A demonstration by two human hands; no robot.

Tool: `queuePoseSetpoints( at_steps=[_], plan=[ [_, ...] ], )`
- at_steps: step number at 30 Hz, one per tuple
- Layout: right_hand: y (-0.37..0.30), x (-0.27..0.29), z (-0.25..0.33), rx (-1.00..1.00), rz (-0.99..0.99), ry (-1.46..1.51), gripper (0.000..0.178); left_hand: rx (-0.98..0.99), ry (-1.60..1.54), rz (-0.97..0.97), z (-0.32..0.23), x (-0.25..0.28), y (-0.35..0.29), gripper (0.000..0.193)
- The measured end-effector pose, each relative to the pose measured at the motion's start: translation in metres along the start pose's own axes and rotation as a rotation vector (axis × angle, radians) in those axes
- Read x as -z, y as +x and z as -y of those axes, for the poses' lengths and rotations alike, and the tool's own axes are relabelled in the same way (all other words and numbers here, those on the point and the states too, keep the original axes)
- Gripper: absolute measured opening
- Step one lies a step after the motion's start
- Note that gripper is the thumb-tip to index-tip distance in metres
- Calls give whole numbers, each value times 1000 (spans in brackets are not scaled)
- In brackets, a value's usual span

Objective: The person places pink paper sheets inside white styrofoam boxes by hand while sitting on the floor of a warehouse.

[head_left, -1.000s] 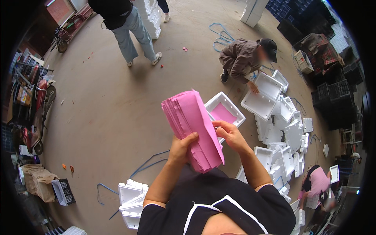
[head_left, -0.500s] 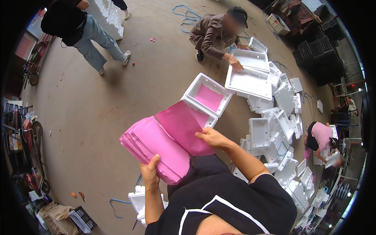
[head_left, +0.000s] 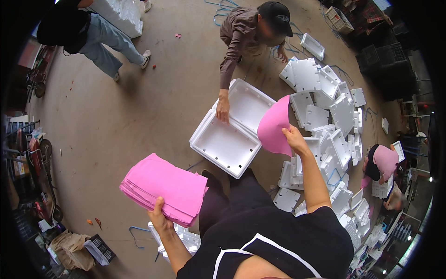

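The left hand (head_left: 160, 218) grips a stack of pink paper sheets (head_left: 163, 186) — the right hand (head_left: 296, 139) pinches one curled pink sheet (head_left: 274, 128) near white foam trays (head_left: 225, 146). A co-worker's hand (head_left: 223, 108) rests at them.

So my left hand (head_left: 160, 218) is out on the near left, thumb clamped on top, fingers mostly hidden underneath, left forearm (head_left: 178, 251) angled outward. Right hand (head_left: 295, 139) is farther out on the right, pinching, right forearm (head_left: 315, 179) leaning slightly inward. Hands well apart, btw.
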State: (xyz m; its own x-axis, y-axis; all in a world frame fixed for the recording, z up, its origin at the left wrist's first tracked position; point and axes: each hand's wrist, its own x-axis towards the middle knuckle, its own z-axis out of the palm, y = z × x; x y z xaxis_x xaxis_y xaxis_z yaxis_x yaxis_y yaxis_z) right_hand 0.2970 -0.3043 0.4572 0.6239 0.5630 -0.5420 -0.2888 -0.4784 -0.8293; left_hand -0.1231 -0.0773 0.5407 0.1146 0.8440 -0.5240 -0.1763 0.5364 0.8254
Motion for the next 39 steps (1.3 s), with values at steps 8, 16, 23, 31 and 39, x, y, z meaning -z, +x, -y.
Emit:
queuePoseSetpoints(
  at_steps=[8, 16, 23, 31, 39],
  plan=[
    [93, 13, -77, 32, -11, -264, 35, 63, 36, -62, 30, -37, -4, 59],
    [173, -21, -93, 362, -131, -632, 47, 122, 95, -41, 52, -61, 6, 62],
    [183, -87, -207, 50, 118, -1058, 55, 167, 139, -28, 63, -52, 24, 66],
    [209, -134, -257, 182, -237, -962, 75, 206, 163, -32, 83, -28, 53, 69],
    [249, -143, -301, 137, -314, -902, 67, 282, 179, -75, 110, -1, 73, 69]
  ],
)
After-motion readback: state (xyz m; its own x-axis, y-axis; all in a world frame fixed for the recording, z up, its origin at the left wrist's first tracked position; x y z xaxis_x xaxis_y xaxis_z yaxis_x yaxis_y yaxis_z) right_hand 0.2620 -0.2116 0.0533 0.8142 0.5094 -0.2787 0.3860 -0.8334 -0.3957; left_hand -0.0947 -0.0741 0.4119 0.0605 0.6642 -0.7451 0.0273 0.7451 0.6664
